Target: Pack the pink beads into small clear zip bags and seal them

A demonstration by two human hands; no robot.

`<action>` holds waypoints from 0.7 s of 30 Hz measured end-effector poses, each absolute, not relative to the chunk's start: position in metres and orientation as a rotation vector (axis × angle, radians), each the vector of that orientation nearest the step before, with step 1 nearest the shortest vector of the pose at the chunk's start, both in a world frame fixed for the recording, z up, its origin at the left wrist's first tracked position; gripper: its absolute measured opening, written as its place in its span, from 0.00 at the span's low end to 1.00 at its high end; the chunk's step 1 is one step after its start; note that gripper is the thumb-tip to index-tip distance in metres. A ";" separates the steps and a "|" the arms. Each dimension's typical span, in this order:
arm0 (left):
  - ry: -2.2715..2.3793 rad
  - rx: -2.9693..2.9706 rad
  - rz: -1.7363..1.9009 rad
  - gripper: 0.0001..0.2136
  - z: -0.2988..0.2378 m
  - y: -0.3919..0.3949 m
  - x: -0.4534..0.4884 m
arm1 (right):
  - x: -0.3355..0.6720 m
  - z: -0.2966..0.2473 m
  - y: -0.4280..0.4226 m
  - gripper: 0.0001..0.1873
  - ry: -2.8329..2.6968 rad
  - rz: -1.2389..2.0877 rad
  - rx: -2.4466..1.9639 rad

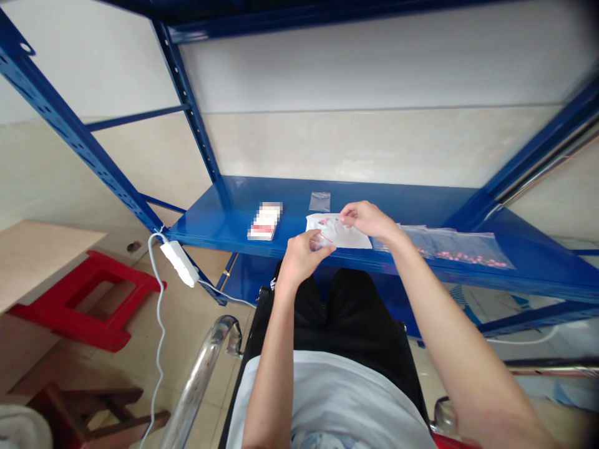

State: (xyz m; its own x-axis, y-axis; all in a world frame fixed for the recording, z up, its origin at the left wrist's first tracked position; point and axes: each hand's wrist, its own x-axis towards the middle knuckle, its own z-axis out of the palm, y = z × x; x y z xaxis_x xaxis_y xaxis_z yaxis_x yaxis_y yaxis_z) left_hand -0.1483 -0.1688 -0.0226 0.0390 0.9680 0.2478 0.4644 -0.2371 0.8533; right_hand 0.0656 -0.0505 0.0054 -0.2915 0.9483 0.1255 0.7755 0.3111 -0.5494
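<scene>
A white sheet lies near the front edge of the blue shelf, with small pinkish-red bits on its far left part. Over the sheet's left side, my left hand is closed, thumb and fingers around what looks like a small clear zip bag with a red line along its mouth. My right hand is at the sheet's far edge, its fingertips pinched together near the bits. Whatever sits between those fingertips is too small to make out. A flat, clear zip bag lies behind the sheet.
Several clear bags holding pink beads overlap on the right of the blue shelf. A blurred-out white and red item lies left. A white power strip hangs by the left post; a red stool stands below.
</scene>
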 end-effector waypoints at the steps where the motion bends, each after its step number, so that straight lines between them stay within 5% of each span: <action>1: 1.444 1.752 1.150 0.25 -0.022 -0.169 -0.148 | 0.067 0.012 -0.061 0.07 -2.146 0.605 -1.474; 6: 1.343 1.719 1.175 0.26 -0.024 -0.170 -0.149 | 0.062 0.030 -0.107 0.06 -2.152 0.859 -1.210; 21: 0.971 1.465 1.287 0.27 -0.034 -0.162 -0.150 | 0.045 0.031 -0.145 0.25 -1.840 1.179 -0.963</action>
State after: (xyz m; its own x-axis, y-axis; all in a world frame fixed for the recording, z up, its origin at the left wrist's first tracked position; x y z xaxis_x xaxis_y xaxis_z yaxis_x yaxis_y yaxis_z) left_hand -0.1499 -0.1618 -0.0338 0.1394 0.9560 0.2581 -0.0138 -0.2587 0.9659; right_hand 0.0454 -0.1445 0.0308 -0.4481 0.8751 0.1830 0.1995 0.2974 -0.9337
